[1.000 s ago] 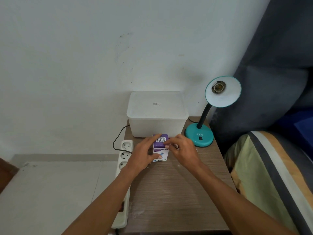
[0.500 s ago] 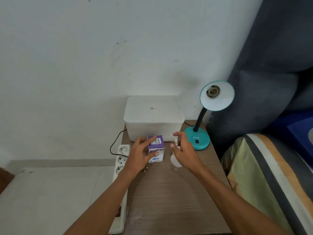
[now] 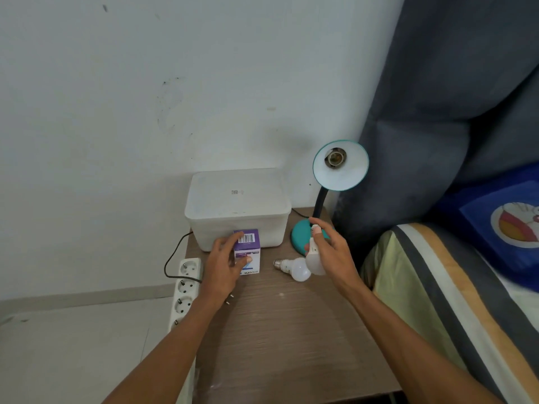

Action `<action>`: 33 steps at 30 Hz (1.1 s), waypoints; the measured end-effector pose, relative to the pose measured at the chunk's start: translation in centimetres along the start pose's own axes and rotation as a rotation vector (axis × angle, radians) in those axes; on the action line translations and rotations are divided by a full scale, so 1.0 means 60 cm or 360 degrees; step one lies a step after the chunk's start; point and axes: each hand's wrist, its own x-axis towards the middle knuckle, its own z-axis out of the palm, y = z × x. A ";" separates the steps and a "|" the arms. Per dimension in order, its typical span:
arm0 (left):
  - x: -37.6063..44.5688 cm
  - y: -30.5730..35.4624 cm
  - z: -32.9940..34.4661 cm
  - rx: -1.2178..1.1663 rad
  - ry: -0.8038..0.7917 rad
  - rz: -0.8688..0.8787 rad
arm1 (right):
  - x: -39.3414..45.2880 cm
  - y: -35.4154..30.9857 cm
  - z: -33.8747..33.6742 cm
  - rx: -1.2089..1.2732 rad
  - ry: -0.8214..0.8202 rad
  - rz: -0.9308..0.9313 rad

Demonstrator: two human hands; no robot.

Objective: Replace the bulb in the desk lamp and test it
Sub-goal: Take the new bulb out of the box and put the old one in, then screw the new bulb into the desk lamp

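Note:
A teal desk lamp (image 3: 338, 167) stands at the back right of the wooden table (image 3: 291, 330); its shade faces me and the socket inside is bare. My right hand (image 3: 332, 255) holds a white bulb (image 3: 314, 259) just above the table, in front of the lamp's base. A second white bulb (image 3: 294, 268) lies on its side on the table, left of that hand. My left hand (image 3: 226, 263) rests on a purple and white bulb box (image 3: 248, 250), fingers wrapped round its left side.
A white lidded plastic bin (image 3: 237, 205) stands against the wall behind the box. A white power strip (image 3: 185, 290) lies along the table's left edge, with a black cord (image 3: 172, 258) running to it. A striped bed (image 3: 437, 301) and dark curtain (image 3: 452, 97) border the right side.
My right hand has drawn a bulb out of the box and carried it right toward the lamp base. Another bulb now shows on the table. My left hand stays on the box.

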 end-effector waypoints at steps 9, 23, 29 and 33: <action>-0.009 0.091 -0.009 0.0482 0.0348 0.0599 | -0.010 -0.039 -0.055 0.0183 0.0176 0.0248; 0.201 0.327 0.066 0.0173 -0.0430 0.0880 | 0.063 -0.147 -0.138 0.0537 0.0383 0.0053; 0.269 0.342 0.086 0.0295 -0.0602 0.0922 | 0.097 -0.137 -0.160 -0.0053 0.0310 -0.0091; 0.285 0.337 0.087 0.0298 -0.0659 0.0962 | 0.104 -0.135 -0.157 -0.0213 0.0403 -0.0255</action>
